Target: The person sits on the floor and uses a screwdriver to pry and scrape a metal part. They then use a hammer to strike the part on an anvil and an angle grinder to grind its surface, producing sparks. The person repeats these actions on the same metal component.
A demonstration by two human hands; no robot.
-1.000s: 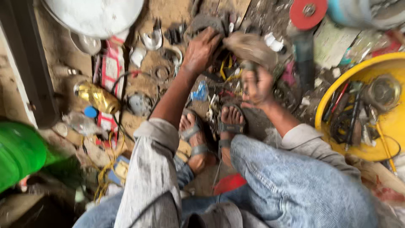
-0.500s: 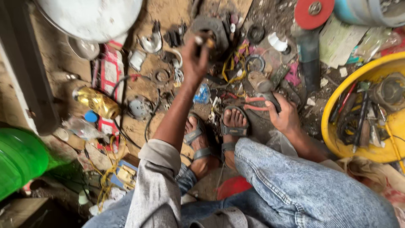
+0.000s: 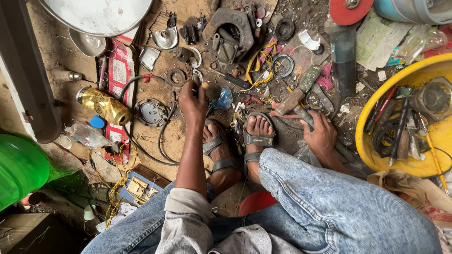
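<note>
Spanning the whole frame, a dirt floor (image 3: 155, 141) is carrying scattered scrap, with the person's denim-clad legs filling the bottom. At the right edge a yellow basin (image 3: 365, 141) is holding tools and wire; at the upper left a pale round pan (image 3: 94, 14) is lying, and a grey cast metal housing (image 3: 228, 33) is sitting at top centre. Left of centre, a crushed gold can (image 3: 103, 104) is lying beside a black cable (image 3: 141, 150). The right hand (image 3: 321, 136), right of centre, is wrapping closed around a dark tool handle (image 3: 303, 117) just beside the sandalled feet. The left hand (image 3: 193, 101), at centre, is pinching narrowly on a small metal part (image 3: 198, 80), mostly hidden by the fingers. That part is appearing thin, greyish and rigid; it is probably light and slippery with grime, best held by its edges between fingertips.
</note>
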